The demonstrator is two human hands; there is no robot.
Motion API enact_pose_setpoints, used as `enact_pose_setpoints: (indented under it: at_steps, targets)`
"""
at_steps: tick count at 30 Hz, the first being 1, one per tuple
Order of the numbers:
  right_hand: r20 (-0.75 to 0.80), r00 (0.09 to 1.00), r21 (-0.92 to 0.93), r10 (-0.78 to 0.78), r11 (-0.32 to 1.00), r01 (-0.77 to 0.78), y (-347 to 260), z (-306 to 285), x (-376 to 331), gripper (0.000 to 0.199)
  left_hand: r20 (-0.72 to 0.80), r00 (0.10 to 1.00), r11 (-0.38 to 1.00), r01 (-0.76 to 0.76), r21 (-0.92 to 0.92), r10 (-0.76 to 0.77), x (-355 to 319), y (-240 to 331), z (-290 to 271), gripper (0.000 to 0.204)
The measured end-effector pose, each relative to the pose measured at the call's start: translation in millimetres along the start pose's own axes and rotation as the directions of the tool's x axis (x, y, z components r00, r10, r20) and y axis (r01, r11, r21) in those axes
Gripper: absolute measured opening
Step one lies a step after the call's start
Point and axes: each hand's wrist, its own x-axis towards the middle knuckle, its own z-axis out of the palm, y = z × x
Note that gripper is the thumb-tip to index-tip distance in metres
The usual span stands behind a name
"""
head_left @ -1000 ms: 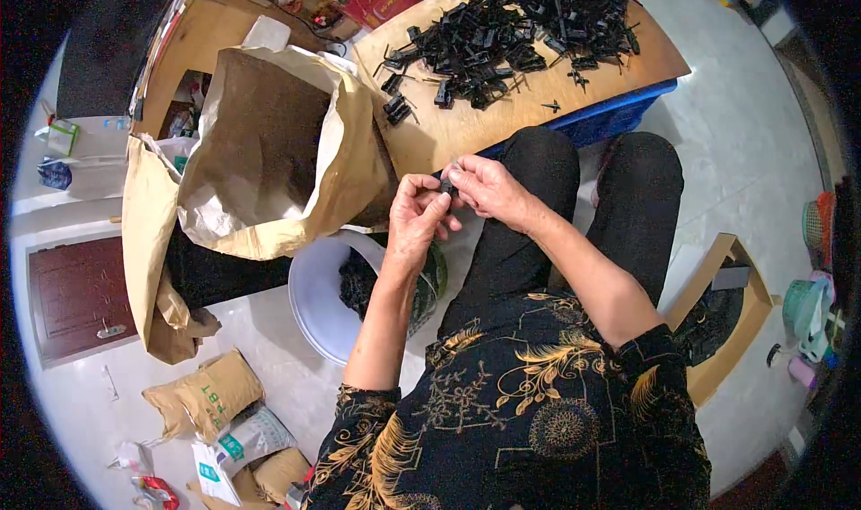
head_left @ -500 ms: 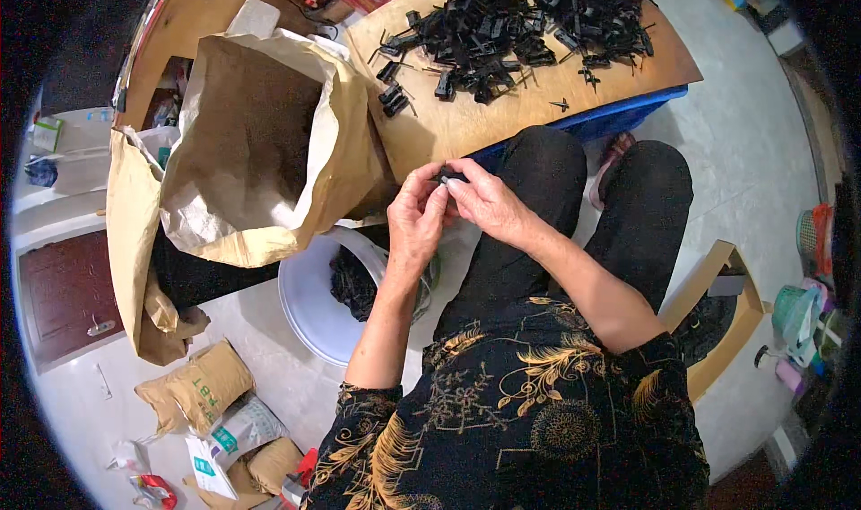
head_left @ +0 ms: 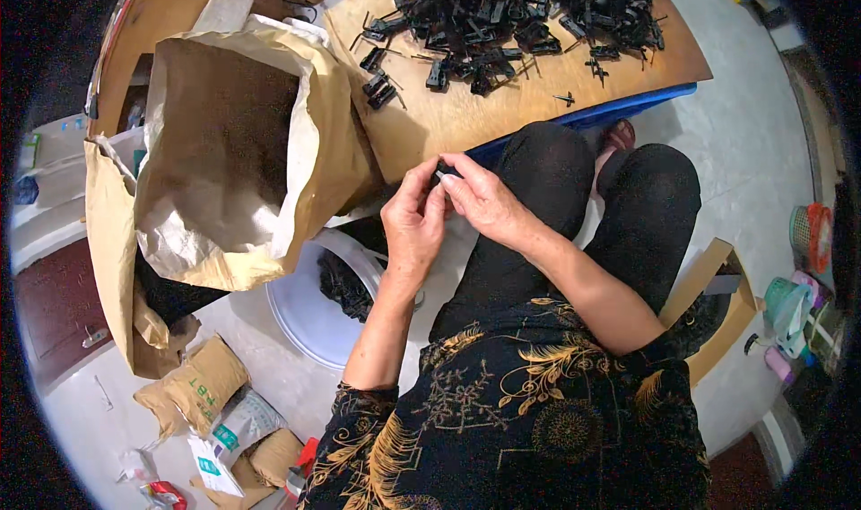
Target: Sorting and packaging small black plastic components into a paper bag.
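My left hand (head_left: 413, 223) and my right hand (head_left: 484, 200) meet above my lap, fingertips pinched together on a small black plastic part (head_left: 444, 171) that is mostly hidden between them. Just beyond the hands lies a wooden board (head_left: 466, 120) carrying a heap of black plastic parts (head_left: 516, 17), with a few loose ones (head_left: 377, 84) near its left edge. Below the left hand stands a white round basin (head_left: 309, 317) holding more black pieces (head_left: 345, 281).
A large open brown paper sack (head_left: 233, 151) stands at the left, beside the board. Small filled paper bags (head_left: 193, 384) and packets lie on the floor at lower left. A blue crate (head_left: 628, 106) sits under the board. An open cardboard box (head_left: 717, 304) is at my right.
Both hands stay pinched together on the small part, with only slight finger movement. The view has shifted a little, so the sack and board sit higher in the picture.
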Motion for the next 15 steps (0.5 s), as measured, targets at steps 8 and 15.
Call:
enact_pose_setpoints:
  at_steps: [8,15]
  targets:
    - [-0.071,0.997,-0.087,-0.040,0.996,0.034,3,3,8,0.029,0.063,0.990,0.938,-0.142,0.315,0.128,11,-8,-4,0.031]
    - [0.040,0.996,0.217,0.085,0.972,-0.092,-4,2,4,0.031,0.144,0.962,0.894,0.268,-0.359,-0.230,13,5,-30,0.034]
